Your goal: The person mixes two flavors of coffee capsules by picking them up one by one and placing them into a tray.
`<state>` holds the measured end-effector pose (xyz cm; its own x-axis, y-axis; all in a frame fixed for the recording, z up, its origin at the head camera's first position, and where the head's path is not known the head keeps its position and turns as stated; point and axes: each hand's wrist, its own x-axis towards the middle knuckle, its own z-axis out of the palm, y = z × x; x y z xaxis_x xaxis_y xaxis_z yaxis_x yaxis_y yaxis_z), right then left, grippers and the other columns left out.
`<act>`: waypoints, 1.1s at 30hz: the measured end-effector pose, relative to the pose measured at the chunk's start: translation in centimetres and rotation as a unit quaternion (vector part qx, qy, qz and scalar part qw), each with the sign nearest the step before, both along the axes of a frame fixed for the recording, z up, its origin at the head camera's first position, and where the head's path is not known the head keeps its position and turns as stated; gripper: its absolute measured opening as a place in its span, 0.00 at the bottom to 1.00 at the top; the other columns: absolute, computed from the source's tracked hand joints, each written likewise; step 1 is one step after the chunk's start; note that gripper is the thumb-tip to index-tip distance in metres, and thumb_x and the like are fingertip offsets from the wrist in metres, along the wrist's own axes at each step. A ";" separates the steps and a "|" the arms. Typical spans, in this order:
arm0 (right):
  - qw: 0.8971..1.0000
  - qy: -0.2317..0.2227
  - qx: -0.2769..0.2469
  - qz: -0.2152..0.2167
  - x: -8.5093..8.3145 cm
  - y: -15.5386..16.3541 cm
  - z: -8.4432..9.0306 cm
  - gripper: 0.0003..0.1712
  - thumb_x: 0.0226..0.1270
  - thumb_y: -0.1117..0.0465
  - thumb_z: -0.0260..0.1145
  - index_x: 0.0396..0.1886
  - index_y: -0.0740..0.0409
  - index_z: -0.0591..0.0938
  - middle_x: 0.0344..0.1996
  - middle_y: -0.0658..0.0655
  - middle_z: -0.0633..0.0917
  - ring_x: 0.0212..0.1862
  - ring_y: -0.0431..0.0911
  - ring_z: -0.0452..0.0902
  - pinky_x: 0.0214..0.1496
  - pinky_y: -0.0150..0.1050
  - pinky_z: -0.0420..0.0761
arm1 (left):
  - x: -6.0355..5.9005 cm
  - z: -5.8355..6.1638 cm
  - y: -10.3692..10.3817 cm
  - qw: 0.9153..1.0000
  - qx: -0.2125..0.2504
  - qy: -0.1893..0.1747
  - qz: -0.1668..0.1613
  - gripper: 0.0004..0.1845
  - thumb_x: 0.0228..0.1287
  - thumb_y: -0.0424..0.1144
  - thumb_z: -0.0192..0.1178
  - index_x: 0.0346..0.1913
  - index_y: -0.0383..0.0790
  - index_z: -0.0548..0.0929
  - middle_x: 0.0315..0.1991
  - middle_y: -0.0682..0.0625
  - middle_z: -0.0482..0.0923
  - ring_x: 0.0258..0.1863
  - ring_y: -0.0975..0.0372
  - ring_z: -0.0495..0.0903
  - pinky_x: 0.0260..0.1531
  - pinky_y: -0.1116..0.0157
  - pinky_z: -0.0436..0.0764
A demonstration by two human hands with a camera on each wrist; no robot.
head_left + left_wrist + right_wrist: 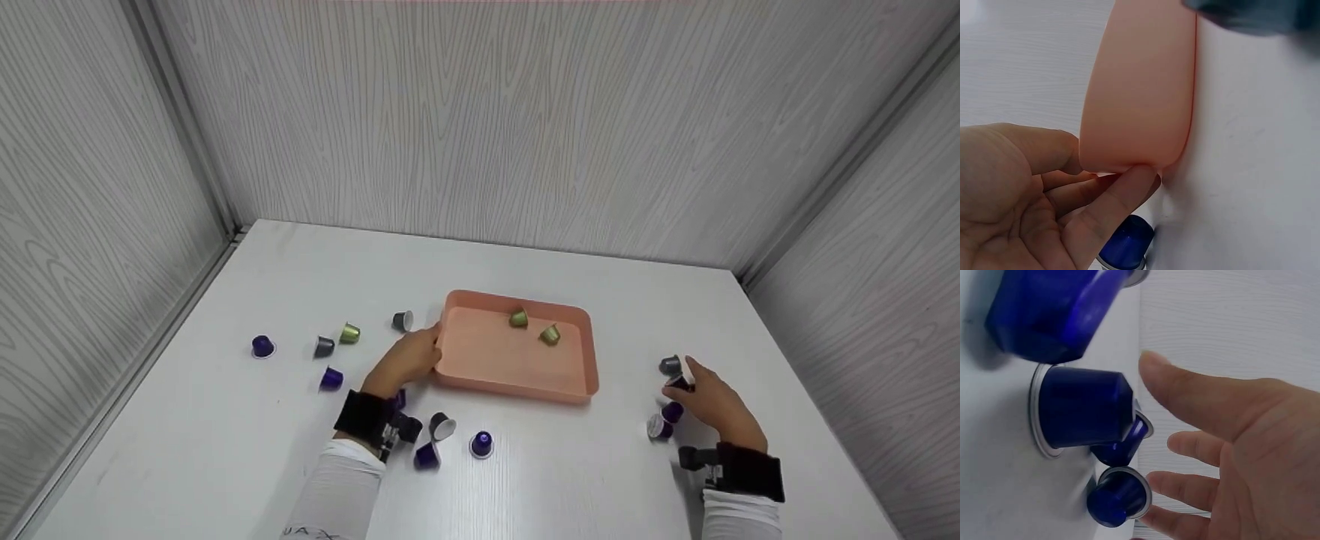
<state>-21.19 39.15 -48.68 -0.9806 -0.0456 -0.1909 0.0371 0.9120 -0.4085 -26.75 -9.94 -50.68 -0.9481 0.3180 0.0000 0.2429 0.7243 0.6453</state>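
A shallow pink tray lies on the table with two green coffee capsules inside, one green capsule near the back wall and another green capsule to its right. At the tray's left side, my left hand holds its edge; the left wrist view shows thumb and fingers around the pink wall. My right hand hovers at several capsules on the right, thumb and fingers apart. Close to its fingertips are a dark capsule and a grey capsule. Blue capsules appear beside the thumb in the right wrist view.
Left of the tray lie loose capsules, among them a blue capsule, a grey capsule and a green capsule. In front of it stands a blue capsule. Wood-patterned walls enclose the table's back and sides.
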 end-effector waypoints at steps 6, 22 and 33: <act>1.000 -0.013 0.013 -0.016 0.0 0.1 -0.1 0.50 0.70 0.43 0.59 0.75 0.72 0.50 0.67 0.81 0.59 0.66 0.75 0.55 0.63 0.67 0.62 | 0.0 0.1 0.0 1.000 -0.002 0.005 -0.004 0.29 0.63 0.29 0.48 0.69 0.28 0.66 0.54 0.35 0.78 0.43 0.51 0.76 0.51 0.50 0.75; 0.999 0.025 0.027 -0.033 -0.5 -0.2 -0.8 0.35 0.69 0.52 0.61 0.67 0.70 0.67 0.56 0.75 0.76 0.55 0.69 0.73 0.51 0.61 0.74 | 0.4 0.4 0.0 1.000 -0.002 0.005 0.000 0.30 0.64 0.29 0.48 0.70 0.28 0.64 0.54 0.35 0.78 0.43 0.50 0.76 0.51 0.51 0.75; 0.998 0.016 0.029 -0.047 -0.5 -0.3 -0.9 0.29 0.67 0.57 0.64 0.61 0.71 0.73 0.54 0.76 0.77 0.51 0.67 0.75 0.46 0.58 0.76 | 0.3 0.1 0.0 1.000 0.001 0.002 -0.001 0.30 0.64 0.29 0.49 0.70 0.29 0.65 0.53 0.35 0.79 0.43 0.50 0.77 0.52 0.50 0.75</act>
<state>-21.74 38.87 -49.53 -0.9857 0.0576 -0.1583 0.1117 0.9269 -0.3582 -26.48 -9.93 -50.56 -0.9475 0.3197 0.0049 0.2474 0.7231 0.6449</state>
